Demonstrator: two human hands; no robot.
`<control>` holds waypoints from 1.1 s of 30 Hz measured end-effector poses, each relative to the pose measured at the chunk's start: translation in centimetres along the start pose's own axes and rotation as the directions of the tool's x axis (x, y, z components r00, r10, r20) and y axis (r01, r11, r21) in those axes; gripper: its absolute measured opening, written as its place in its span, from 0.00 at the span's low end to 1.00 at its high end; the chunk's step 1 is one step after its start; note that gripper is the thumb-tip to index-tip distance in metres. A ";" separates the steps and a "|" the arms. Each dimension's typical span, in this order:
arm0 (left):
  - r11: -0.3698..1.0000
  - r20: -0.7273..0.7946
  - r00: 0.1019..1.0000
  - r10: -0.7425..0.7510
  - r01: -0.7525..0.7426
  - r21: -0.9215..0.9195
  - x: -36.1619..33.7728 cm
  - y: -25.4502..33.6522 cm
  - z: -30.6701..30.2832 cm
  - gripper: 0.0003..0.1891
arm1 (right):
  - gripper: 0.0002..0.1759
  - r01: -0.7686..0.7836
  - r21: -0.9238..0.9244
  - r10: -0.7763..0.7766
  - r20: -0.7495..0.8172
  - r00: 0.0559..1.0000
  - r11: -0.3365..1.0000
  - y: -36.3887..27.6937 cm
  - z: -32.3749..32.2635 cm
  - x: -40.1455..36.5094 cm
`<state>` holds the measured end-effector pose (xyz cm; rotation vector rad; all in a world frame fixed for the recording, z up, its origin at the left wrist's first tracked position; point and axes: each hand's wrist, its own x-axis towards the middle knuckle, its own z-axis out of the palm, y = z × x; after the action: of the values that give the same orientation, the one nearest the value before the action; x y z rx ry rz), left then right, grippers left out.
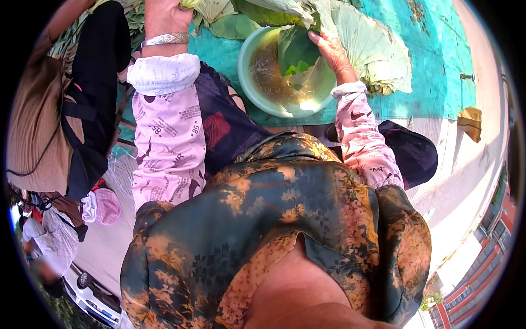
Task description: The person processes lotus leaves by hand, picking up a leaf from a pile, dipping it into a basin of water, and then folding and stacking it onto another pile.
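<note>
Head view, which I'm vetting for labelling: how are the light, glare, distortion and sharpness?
Head view: hard sunlight with strong fisheye bending and black corners. Head view: white glare on the water in the basin, below the right hand and its leaf. Head view: the left hand is cropped by the top edge, and a person at the lower left is blurred.

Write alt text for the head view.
Seen from above, the right hand holds a folded green leaf in a pale basin of brownish water on a teal sheet. The left hand, wearing a bracelet, reaches large leaves beyond.
</note>
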<state>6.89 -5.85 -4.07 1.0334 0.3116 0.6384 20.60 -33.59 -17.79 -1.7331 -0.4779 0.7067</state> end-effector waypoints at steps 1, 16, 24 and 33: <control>0.998 0.038 0.998 0.053 -0.054 0.038 -0.1 -0.1 -0.2 0.07 | 0.15 -0.022 0.040 0.022 0.000 1.000 0.999 1.0 -0.6 0.3; 0.997 -0.096 0.993 -0.072 0.070 -0.017 0.1 0.5 1.2 0.06 | 0.14 -0.308 -0.195 0.297 -0.084 0.951 0.931 9.2 -2.5 0.7; 0.995 -0.213 0.972 -0.099 0.104 0.011 0.8 0.4 0.8 0.04 | 0.16 -0.227 -0.075 0.229 0.030 0.973 0.971 2.8 -3.3 0.5; 0.992 -0.304 0.946 -0.110 0.122 0.021 1.5 0.5 1.1 0.17 | 0.18 -0.207 0.132 0.227 -0.158 0.961 0.969 1.2 -8.4 2.0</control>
<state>8.44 -5.54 -3.00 0.9463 0.6518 0.6863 27.70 -38.64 -17.90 -1.7354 -0.1254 0.7169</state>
